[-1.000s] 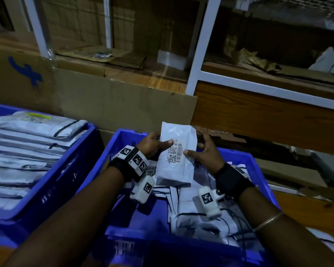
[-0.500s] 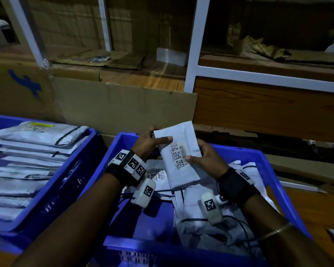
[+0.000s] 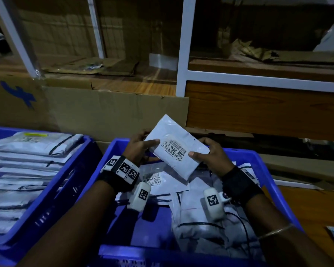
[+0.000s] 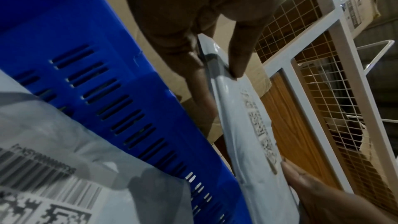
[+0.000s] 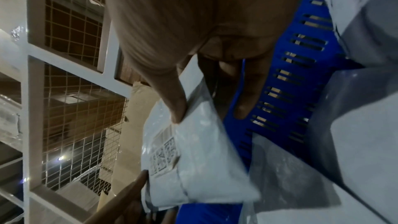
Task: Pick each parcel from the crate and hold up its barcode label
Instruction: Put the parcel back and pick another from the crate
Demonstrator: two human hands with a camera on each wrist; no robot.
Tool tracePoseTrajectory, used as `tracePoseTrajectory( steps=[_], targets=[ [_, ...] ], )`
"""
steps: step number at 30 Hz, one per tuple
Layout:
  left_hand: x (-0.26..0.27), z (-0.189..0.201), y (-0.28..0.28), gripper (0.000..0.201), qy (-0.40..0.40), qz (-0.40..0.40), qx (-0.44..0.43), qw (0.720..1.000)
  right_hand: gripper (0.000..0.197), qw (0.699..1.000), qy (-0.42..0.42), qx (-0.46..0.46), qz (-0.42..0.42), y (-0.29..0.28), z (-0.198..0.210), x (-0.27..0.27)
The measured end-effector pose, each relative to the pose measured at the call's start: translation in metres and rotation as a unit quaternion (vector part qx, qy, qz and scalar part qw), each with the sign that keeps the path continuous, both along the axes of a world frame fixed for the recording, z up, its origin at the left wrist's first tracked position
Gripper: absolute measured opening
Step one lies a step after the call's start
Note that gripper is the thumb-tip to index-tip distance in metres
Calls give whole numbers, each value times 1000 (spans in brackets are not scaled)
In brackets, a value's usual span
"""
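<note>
now | both hands [image 3: 141,149] [image 3: 213,157] pinch parcel [image 3: 176,149] | above crate [image 3: 262,166] | cardboard [image 3: 114,110] behind

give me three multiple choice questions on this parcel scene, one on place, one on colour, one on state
1. Where is the small white plastic parcel?
A. flat on the crate floor
B. held above the crate
C. on the wooden shelf

2. What colour is the slotted plastic crate under the hands?
A. blue
B. red
C. green

3. How is the parcel's barcode label turned?
A. face down
B. folded under
C. facing the head camera

Answers:
1 B: the left hand and right hand grip its opposite edges, above the parcels in the crate.
2 A: its walls and rim are blue in every view.
3 C: the printed bars and square codes show plainly in the head view.
</note>
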State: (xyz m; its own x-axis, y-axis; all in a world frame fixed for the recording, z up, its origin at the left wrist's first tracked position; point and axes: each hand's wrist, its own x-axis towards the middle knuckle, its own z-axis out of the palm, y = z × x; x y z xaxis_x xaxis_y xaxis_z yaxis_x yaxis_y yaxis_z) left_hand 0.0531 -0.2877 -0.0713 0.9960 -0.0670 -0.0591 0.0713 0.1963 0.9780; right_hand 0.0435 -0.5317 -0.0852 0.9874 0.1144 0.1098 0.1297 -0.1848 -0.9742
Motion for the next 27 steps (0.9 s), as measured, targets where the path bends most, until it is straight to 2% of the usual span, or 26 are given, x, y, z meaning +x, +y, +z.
tracePoseTrajectory(
  steps=[2, 4, 6, 9, 15, 22, 27],
  targets=[
    [0, 1, 1, 33, 10, -7, 20, 1000, 35, 999, -7, 30, -36, -2, 1, 2],
    [-1, 2, 1, 27, 2, -10, 38, 999, 40, 996, -7, 60, -63, -5, 1, 3],
    [-4, 2, -2, 20, -11, -16, 38, 999, 43, 995, -1, 71, -65, -6, -1, 4],
    [-4, 0, -4, 25, -22, -25, 34, 999, 44, 995, -3, 77, -58, -4, -1, 3],
    [-4, -5, -4, 27, -36, -42, 44, 997, 24, 989, -16, 124, -83, -1, -1, 4],
    [0, -8, -4, 22, -39, 1, 29, 999, 13, 989, -26, 118, -81, -1, -1, 5],
    [1, -11, -3, 29, -45, 18, 21, 999, 15, 990, -29, 117, -73, 0, -1, 5]
  ],
)
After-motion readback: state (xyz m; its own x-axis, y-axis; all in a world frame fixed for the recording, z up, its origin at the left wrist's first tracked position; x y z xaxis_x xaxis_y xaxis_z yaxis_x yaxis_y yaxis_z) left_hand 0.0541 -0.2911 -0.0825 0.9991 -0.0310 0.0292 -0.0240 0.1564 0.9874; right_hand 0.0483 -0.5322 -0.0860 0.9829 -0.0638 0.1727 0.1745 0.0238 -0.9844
